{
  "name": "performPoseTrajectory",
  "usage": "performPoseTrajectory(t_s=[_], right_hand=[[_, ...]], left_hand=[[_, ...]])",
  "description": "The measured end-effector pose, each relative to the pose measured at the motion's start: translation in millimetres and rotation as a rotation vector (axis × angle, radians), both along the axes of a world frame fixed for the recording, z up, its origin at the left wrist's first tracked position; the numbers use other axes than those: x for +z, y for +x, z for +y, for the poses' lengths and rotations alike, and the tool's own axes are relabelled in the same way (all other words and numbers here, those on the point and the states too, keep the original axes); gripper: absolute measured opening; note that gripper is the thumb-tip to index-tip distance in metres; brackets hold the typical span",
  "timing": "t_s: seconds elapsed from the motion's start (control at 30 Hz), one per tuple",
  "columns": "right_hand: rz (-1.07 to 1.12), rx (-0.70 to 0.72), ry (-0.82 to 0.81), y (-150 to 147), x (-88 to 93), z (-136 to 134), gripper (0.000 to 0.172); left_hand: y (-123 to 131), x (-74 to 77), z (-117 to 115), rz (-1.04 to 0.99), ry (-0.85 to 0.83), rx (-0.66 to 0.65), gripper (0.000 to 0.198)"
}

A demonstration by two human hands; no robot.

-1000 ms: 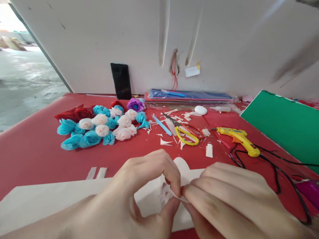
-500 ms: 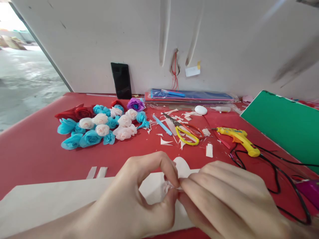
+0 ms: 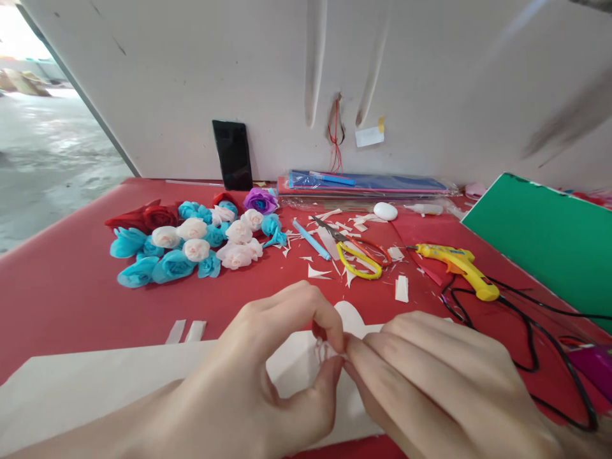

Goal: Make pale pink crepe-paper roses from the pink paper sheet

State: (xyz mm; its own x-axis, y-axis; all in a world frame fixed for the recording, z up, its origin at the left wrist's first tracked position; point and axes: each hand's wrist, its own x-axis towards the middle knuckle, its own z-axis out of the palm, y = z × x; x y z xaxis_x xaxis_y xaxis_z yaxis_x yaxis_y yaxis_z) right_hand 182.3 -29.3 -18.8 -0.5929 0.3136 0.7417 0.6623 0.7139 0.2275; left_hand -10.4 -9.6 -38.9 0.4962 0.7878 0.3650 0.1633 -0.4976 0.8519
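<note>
Between my two hands is a small pale pink paper flower, mostly covered by fingers. Thumb and forefinger of my left hand pinch it from the left. My right hand is closed, its fingertips pressed on the flower's gathered right end. Both hands are above a long sheet of white paper lying on the red table. A rounded pale paper petal shows behind the fingertips.
Finished paper flowers in blue, pale pink, red and purple cluster at the left. Scissors and a blue pen lie among paper scraps. At the right are a yellow glue gun with a black cord and a green board. A phone leans on the wall.
My left forefinger has lifted and shifted slightly at the pinch, and a bit more of the flower's folds shows. My right hand has barely moved; the things on the table are unchanged.
</note>
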Motion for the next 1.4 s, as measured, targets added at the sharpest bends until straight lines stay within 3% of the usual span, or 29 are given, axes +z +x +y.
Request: performPoseTrajectory(t_s=[0.17, 0.27, 0.4, 0.6, 0.77, 0.97, 1.2, 1.3, 1.4], right_hand=[[0.015, 0.065, 0.037, 3, 3.2, 2, 0.045], [0.053, 0.092, -0.078, 7, 3.1, 3, 0.038], [0.265, 0.168, -0.474, 9, 6.0, 10, 0.018], [0.827, 0.330, -1.308, 4, 0.1, 25, 0.019], [0.981, 0.532, -1.665, 1, -15.2, 25, 0.020], [1.096, 0.677, -1.809, -1, -20.6, 21, 0.015], [1.066, 0.725, -1.854, -4, -18.3, 20, 0.016], [1.045, 0.716, -1.815, -4, -19.3, 18, 0.015], [1.059, 0.680, -1.767, -6, -19.4, 12, 0.014]], left_hand=[[2, 0.8, -2, -0.015, -0.009, 0.039, 0.023], [3, 3.8, -2, -0.024, -0.044, 0.056, 0.017], [4, 11.9, 3, 0.003, -0.124, 0.088, 0.007], [6, 21.3, 6, -0.083, -0.187, 0.125, 0.008], [6, 21.0, 3, -0.188, -0.241, 0.119, 0.005], [3, 19.2, 3, -0.177, -0.092, 0.136, 0.013], [3, 18.4, -2, -0.183, -0.179, 0.091, 0.012], [0, 18.5, -3, -0.118, 0.032, 0.189, 0.012], [-6, 18.9, -2, -0.013, 0.494, 0.307, 0.019]])
